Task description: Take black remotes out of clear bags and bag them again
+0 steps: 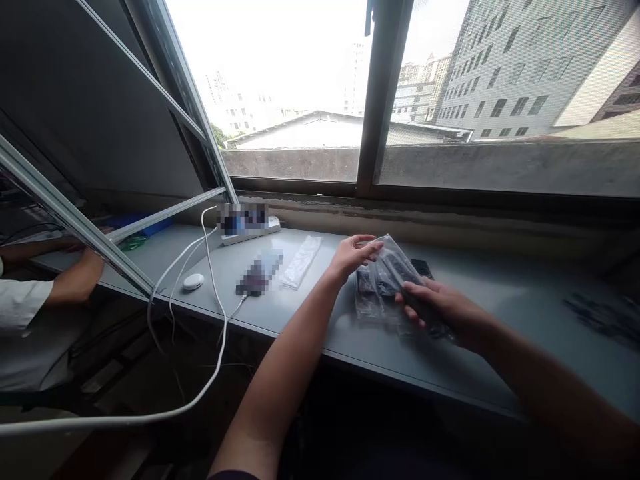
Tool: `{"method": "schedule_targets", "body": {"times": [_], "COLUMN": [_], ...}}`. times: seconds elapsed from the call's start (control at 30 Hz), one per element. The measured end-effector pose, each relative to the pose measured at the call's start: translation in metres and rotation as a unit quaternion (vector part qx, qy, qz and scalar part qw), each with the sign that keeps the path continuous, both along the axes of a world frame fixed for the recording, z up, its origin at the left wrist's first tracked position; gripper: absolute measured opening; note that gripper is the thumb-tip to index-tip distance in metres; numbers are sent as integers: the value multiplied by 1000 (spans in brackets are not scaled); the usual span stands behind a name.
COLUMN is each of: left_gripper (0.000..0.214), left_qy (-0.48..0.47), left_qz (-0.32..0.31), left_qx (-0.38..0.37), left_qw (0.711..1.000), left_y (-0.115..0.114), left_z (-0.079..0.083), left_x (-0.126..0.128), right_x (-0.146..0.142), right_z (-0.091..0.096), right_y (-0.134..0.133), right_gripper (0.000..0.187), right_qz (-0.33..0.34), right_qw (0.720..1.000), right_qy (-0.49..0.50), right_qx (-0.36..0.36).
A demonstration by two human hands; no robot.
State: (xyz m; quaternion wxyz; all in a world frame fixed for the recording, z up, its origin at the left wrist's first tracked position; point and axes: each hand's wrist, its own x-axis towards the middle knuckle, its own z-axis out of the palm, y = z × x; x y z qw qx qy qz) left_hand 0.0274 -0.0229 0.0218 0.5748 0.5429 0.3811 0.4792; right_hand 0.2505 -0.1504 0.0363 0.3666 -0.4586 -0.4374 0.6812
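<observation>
A clear plastic bag (391,252) is held up over the table, tilted, with something dark in its lower part whose kind I cannot make out. My left hand (353,257) pinches the bag's upper edge between thumb and fingers. Lower down on the right, my right hand (437,303) is closed around the bag and its dark contents. Beneath both hands lie more dark items in clear plastic bags (367,303), partly covered by the held one. Left of my left hand, a flat clear bag with something whitish (301,262) rests on the table.
On the grey table (295,313) are a blurred-out phone-like object (260,272) on a cable, a white round case (193,282) and a white power strip (253,232). White cables (220,360) hang over the front edge. Beyond a metal frame (125,263), another person's arm (75,277) shows.
</observation>
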Motion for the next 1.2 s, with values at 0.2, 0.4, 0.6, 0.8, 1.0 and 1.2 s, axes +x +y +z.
{"method": "schedule_targets", "body": {"times": [0.2, 0.4, 0.6, 0.8, 1.0, 1.2], "left_gripper": [105, 111, 105, 103, 115, 90], "left_qy": [10, 8, -5, -14, -61, -17], "left_qz": [-75, -80, -94, -75, 32, -26], "left_qx": [-6, 7, 22, 43, 22, -7], "left_qw": [997, 997, 995, 996, 997, 999], "left_y": [-4, -9, -12, -3, 4, -4], "left_z": [1, 6, 9, 1, -3, 3], "left_x": [3, 2, 2, 3, 3, 2], "right_x": [2, 1, 0, -2, -5, -4], "right_z": [-3, -1, 0, 3, 6, 5], "right_y": [1, 0, -2, -3, -4, -3], "right_gripper": [42, 36, 38, 40, 48, 49], "right_qz": [-9, -11, -9, -13, -19, -25], "right_qw": [1000, 1000, 1000, 1000, 1000, 1000], "right_qy": [-5, -13, -29, -27, 5, 10], "right_qx": [-2, -3, 6, -1, 5, 8]}}
